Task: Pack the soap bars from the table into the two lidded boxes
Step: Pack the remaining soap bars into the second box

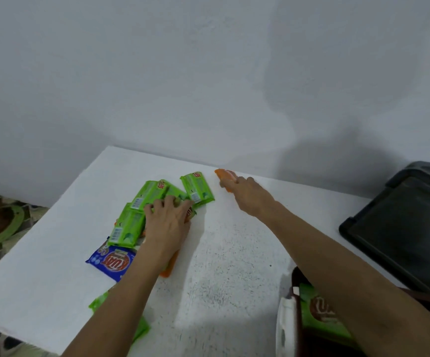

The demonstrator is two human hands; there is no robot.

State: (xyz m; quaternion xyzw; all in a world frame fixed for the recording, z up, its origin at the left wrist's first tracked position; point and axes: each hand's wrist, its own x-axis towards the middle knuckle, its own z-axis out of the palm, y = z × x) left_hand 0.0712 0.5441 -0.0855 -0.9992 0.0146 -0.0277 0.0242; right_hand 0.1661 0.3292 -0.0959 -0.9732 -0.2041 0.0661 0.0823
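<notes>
White flat tabletop fills the centre and lower frame, butted against a grey wall. Dark grey plastic lid at the right edge lies tilted, set aside probably so a box stays open. Open dark box with a white latch, lower right, is partly hidden under the right forearm; a green-wrapped soap bar already lies inside. Second box: not in view.

Pile of green-wrapped soap bars sits centre-left on the table, overlapping loosely, with a blue-wrapped soap bar at its near edge and another green wrapper lower down near the table's front. An orange-wrapped bar pokes out beneath the left wrist.

Left hand rests spread, palm down on the pile, fingers curling over the bars, likely gathering several at once. Right hand reaches to the table's far edge, fingers closing over a lone orange-wrapped soap bar; whether the grip is firm cannot be told. Packing looks partway done.
</notes>
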